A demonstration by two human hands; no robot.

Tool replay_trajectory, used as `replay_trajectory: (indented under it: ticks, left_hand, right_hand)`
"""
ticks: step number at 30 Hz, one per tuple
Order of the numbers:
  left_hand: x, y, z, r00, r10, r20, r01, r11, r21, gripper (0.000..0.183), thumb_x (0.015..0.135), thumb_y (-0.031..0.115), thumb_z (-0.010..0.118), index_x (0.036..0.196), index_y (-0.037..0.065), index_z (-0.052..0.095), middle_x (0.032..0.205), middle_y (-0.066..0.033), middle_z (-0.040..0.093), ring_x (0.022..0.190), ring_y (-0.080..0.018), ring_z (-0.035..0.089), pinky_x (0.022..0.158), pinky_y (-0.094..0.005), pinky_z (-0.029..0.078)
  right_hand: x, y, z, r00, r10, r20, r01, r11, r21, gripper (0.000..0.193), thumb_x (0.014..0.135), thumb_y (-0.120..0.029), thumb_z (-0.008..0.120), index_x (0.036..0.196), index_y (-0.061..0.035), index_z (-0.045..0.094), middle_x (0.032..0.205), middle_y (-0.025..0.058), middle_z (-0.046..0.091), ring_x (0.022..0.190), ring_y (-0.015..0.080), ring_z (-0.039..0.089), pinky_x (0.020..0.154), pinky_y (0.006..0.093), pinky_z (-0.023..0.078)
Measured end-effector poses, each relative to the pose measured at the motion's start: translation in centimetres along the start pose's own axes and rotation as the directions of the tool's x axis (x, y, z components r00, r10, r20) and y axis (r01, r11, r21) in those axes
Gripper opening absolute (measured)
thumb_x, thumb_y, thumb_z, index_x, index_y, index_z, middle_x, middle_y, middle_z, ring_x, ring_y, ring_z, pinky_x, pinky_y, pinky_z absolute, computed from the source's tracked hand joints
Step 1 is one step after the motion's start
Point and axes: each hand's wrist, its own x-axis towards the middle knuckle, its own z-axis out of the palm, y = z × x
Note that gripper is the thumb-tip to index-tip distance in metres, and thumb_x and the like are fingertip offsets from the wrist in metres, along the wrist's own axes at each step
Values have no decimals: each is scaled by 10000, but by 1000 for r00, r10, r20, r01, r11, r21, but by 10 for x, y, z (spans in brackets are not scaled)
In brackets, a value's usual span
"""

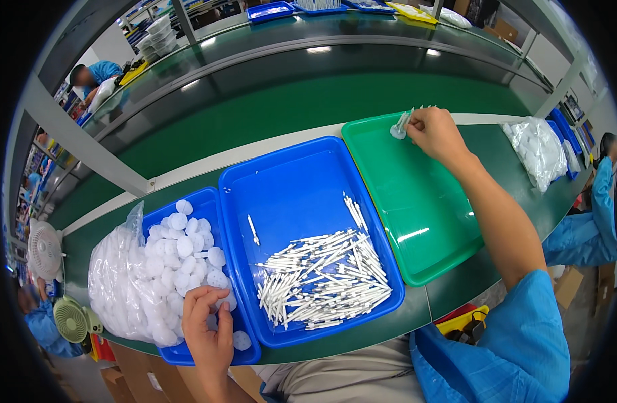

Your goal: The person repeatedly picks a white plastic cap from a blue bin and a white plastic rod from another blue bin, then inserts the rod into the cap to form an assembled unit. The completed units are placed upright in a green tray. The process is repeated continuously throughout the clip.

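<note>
Left hand [211, 332], seven o'clock: fingers bent, thumb apart, at the white discs [179, 250]; grip cannot be determined. White sticks [328, 279] lie at six o'clock in a blue tray [288, 181]. Right hand [437, 134], two o'clock: pinching a disc-ended piece [398, 132] over the green tray's [416, 195] far end.

Reads as factory floor, small-parts hand-assembly line. Shows long dark-green bench [490, 142] alongside wide green conveyor-like strip [254, 114], with grey metal framing [86, 138] overhead. Carries loose white sticks [322, 279] and white discs [170, 252] in bulk, sorted in plastic trays [288, 178]. Includes blue-clad co-workers [580, 225] nearby, fans [70, 319], cardboard boxes [137, 369] below bench level.
</note>
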Motion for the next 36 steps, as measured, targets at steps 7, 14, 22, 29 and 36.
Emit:
replay_trajectory:
  ticks: [7,14,22,29,36]
  left_hand:
    - [1,1,1,1000,7,2,-7,1000,9,249,962,-95,716,1173,16,788,1200,-141,724,1049,-284,698,855,-368,541]
    - [0,-2,2,1000,14,-27,-14,1000,-4,250,958,-92,726,1177,16,779,1186,-137,737,1030,-275,697,835,-365,533]
    - [-1,-1,3,1000,14,-20,-14,1000,13,243,958,-87,731,1176,10,771,1195,-139,744,1035,-274,698,840,-364,535]
    - [-2,-2,1,999,15,-39,-15,1000,-4,276,950,-90,739,1203,14,782,1222,-150,743,1044,-278,700,852,-369,541]
    - [-4,1,1,999,43,-28,-42,999,27,259,926,-98,778,1162,7,791,1240,-158,741,1082,-304,708,920,-393,559]
  right_hand:
    - [3,-12,-23,991,118,58,-125,981,148,195,1045,-52,742,1218,9,809,840,154,822,660,214,800,608,374,611]
    - [18,-18,-35,971,42,237,-75,989,131,198,1076,-73,714,1223,-12,830,797,124,805,591,191,771,573,352,592]
    - [25,-14,-30,959,69,274,-102,989,105,186,1064,-24,675,1159,58,813,747,109,783,532,179,737,512,343,560]
    - [28,-23,-34,952,73,296,-103,991,87,211,1071,-57,679,1162,76,814,758,138,790,544,215,756,539,361,582]
    - [21,-10,-31,963,94,253,-126,986,113,234,1074,-98,727,1242,36,820,778,146,798,541,217,753,539,361,581]
